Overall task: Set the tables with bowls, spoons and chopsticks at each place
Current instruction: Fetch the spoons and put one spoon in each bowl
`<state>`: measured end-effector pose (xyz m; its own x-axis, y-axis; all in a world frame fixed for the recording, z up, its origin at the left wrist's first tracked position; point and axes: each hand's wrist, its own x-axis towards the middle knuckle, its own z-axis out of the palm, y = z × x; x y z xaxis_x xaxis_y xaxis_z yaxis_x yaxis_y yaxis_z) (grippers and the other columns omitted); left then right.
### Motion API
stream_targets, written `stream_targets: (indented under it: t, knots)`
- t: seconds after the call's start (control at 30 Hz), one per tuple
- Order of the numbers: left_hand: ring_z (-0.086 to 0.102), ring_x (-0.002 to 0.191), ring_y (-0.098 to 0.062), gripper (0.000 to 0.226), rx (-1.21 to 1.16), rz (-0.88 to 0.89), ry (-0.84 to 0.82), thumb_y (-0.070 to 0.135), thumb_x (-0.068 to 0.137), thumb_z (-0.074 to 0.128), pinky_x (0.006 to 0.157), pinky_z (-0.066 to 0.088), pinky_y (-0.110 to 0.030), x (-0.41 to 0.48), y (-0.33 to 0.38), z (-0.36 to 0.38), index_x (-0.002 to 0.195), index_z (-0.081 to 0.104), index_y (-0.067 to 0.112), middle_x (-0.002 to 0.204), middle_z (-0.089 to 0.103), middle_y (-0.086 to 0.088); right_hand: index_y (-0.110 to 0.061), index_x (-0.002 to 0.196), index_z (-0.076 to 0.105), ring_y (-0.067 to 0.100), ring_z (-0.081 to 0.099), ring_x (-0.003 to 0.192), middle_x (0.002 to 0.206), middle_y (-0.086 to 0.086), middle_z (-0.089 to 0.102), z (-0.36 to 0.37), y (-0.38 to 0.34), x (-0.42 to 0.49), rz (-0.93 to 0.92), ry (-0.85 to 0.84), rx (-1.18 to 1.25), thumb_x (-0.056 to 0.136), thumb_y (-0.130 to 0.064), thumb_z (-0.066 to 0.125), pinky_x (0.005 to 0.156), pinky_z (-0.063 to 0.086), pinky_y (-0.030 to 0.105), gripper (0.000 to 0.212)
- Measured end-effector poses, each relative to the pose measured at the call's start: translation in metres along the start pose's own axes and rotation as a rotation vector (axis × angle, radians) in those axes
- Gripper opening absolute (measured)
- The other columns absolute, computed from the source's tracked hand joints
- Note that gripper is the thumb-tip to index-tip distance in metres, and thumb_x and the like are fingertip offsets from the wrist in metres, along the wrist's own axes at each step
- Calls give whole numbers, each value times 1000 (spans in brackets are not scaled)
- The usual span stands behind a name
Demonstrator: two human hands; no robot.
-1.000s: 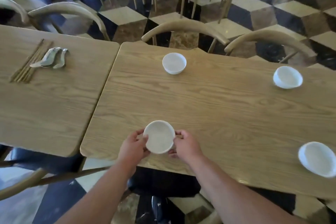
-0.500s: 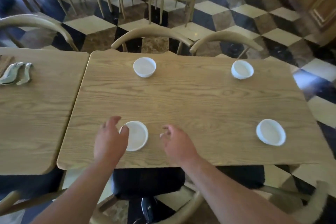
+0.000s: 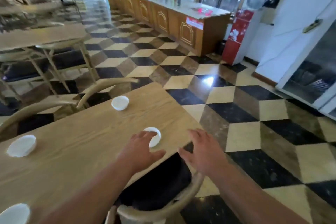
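Over at the lower left edge, a white corner bowl (image 3: 12,213) sits on the light wooden table (image 3: 81,142), only partly in view. A little further in and further up, a second white bowl, the left bowl (image 3: 21,145), rests near the table's far edge, blurred. Behind the table stand two curved wooden chair backs (image 3: 101,87), and beyond them another table (image 3: 41,34) with chairs under it. Toward the middle, the far bowl (image 3: 120,102) stands upright close to the table's far corner.

The near bowl (image 3: 156,137) lies close to the table's right corner, partly covered by the left hand (image 3: 140,148). That hand is spread, fingers straight and apart, fingertips at the bowl's rim; whether they touch it cannot be told. A chair (image 3: 160,183) with a dark seat is tucked under the table's edge below the hands. The right hand (image 3: 201,151) hangs just beyond the table's corner, above the chair and the checkered floor (image 3: 241,132), fingers splayed and holding nothing, well apart from the bowl. The two hands are apart.

Further right and back runs a long wooden counter (image 3: 163,16), then a red cabinet (image 3: 236,38) by the white wall.
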<state>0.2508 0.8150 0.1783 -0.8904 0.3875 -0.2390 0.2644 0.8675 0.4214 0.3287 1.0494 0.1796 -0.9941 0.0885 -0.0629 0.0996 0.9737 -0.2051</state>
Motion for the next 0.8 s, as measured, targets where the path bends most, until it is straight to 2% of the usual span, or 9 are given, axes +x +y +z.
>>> stream_targets:
  t: [0.13, 0.23, 0.3, 0.37, 0.43, 0.47, 0.57, 0.63, 0.8]
  knots:
    - [37, 153, -24, 85, 86, 150, -9, 80, 87, 60, 122, 35, -44, 29, 152, 39, 160, 40, 40, 168, 40, 7, -29, 159, 39, 27, 44, 147, 159, 3, 50, -43, 135, -50, 156, 49, 90, 88, -87, 32, 123, 37, 46, 92]
    - [41, 149, -25, 85, 129, 288, -26, 80, 87, 55, 119, 37, -42, 44, 254, 69, 160, 41, 37, 166, 42, 5, -31, 156, 38, 28, 42, 149, 162, 3, 48, -72, 226, -88, 280, 107, 92, 87, -90, 29, 122, 36, 48, 91]
    - [43, 147, -24, 88, 146, 363, -28, 83, 84, 48, 121, 38, -44, 51, 315, 85, 158, 42, 36, 164, 45, 5, -33, 153, 41, 26, 46, 144, 158, 1, 52, -94, 283, -110, 374, 194, 80, 87, -91, 28, 117, 41, 47, 90]
    - [43, 148, -23, 86, 159, 419, -19, 84, 84, 45, 121, 38, -46, 60, 361, 95, 157, 41, 39, 164, 46, 6, -34, 157, 39, 26, 44, 146, 160, 0, 51, -112, 328, -123, 452, 234, 73, 84, -97, 19, 118, 39, 48, 98]
    - [44, 149, -22, 83, 167, 463, -11, 84, 84, 47, 121, 38, -46, 73, 400, 105, 155, 40, 42, 165, 46, 8, -31, 162, 36, 29, 40, 151, 165, 3, 47, -125, 366, -128, 503, 217, 35, 80, -98, 3, 124, 34, 50, 110]
    - [44, 149, -21, 84, 159, 470, -12, 85, 83, 48, 122, 38, -46, 82, 416, 108, 155, 40, 43, 165, 46, 9, -30, 163, 34, 29, 38, 153, 167, 4, 45, -130, 382, -129, 522, 206, 18, 81, -97, 2, 126, 32, 50, 110]
    - [43, 151, -21, 92, 143, 482, -33, 91, 77, 44, 125, 39, -52, 113, 454, 117, 156, 38, 45, 166, 45, 11, -31, 164, 31, 27, 36, 155, 168, 3, 43, -134, 414, -120, 562, 214, -2, 87, -94, 11, 128, 28, 49, 101]
    - [42, 152, -21, 95, 138, 499, -36, 93, 75, 43, 124, 40, -52, 140, 470, 125, 156, 37, 45, 167, 43, 11, -32, 165, 27, 27, 33, 157, 171, 2, 39, -135, 432, -107, 576, 190, -6, 87, -93, 10, 131, 26, 50, 100]
    - [44, 152, -23, 92, 110, 530, -40, 94, 78, 45, 122, 39, -52, 226, 494, 141, 156, 38, 46, 167, 45, 10, -32, 166, 26, 27, 29, 161, 173, 0, 34, -149, 473, -51, 597, 124, -47, 91, -89, 20, 131, 26, 54, 95]
